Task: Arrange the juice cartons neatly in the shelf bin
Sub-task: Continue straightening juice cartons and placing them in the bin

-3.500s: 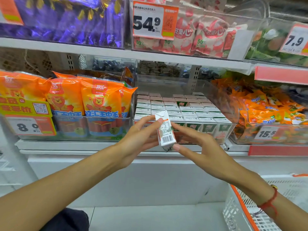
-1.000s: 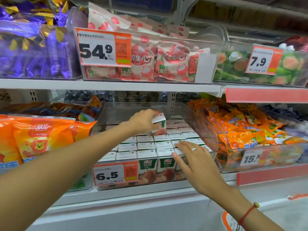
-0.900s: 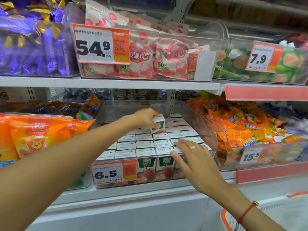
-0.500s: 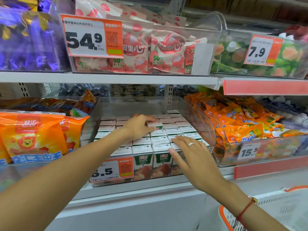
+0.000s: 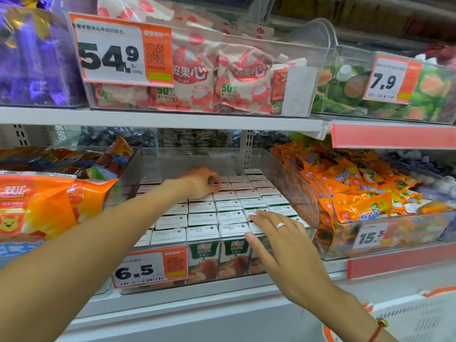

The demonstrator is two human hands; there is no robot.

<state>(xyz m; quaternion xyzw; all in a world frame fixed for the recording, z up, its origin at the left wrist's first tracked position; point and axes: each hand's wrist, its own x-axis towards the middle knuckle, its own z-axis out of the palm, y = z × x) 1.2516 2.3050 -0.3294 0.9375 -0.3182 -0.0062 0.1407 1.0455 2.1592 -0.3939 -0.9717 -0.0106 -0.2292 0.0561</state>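
Since the earlier frames the left hand (image 5: 201, 181) has come down from holding a carton in the air to lie low on the back rows of the juice cartons (image 5: 202, 219), and that carton no longer stands above the others. The left grip rests there with fingers curled down onto the carton tops; whether they pinch one carton or only press cannot be told. The right hand (image 5: 276, 239) lies nearer the viewer and to the right of the left grip, its grip released, fingers straight and spread over the front-right cartons, fingertips touching their tops, a ring (image 5: 280, 225) on one finger.

The cartons stand upright in tight rows in the clear shelf bin (image 5: 293, 183), filling it from the front wall back to the left grip. Below the left forearm, a 6.5 price tag (image 5: 150, 267) sits on the bin's front. Left of the left grip lie orange sausage packs (image 5: 49, 203); right of the right grip, a bin of orange snack packets (image 5: 357, 191). A white basket (image 5: 419, 317) sits below the right wrist.
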